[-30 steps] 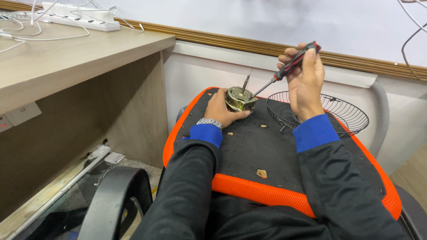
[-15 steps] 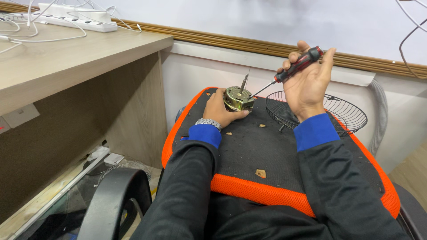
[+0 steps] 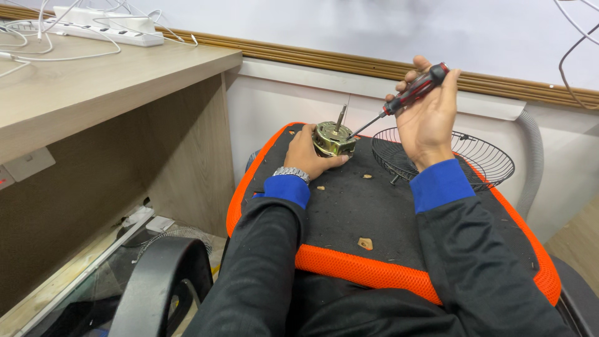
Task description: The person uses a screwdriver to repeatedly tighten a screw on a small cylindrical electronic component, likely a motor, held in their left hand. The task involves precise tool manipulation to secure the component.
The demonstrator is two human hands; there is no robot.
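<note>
Your left hand [image 3: 307, 151] clamps the motor [image 3: 333, 138] steady on the cushion [image 3: 349, 212] | right hand [image 3: 429, 118] grip pinches the screwdriver [image 3: 405, 98], tip angled at the motor's right | fan guard [image 3: 480, 162] parked right.

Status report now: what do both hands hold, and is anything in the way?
Left hand grips small motor on seat. Right hand holds screwdriver, tip at motor. Wire fan guard beside; nothing blocking.

i sat in what looked like an office used as a repair corner: a wooden desk [image 3: 93, 87] with a white power strip [image 3: 112, 26] on my left, a chair armrest [image 3: 159, 281] near, a wire fan guard [image 3: 465, 156] far right.
</note>
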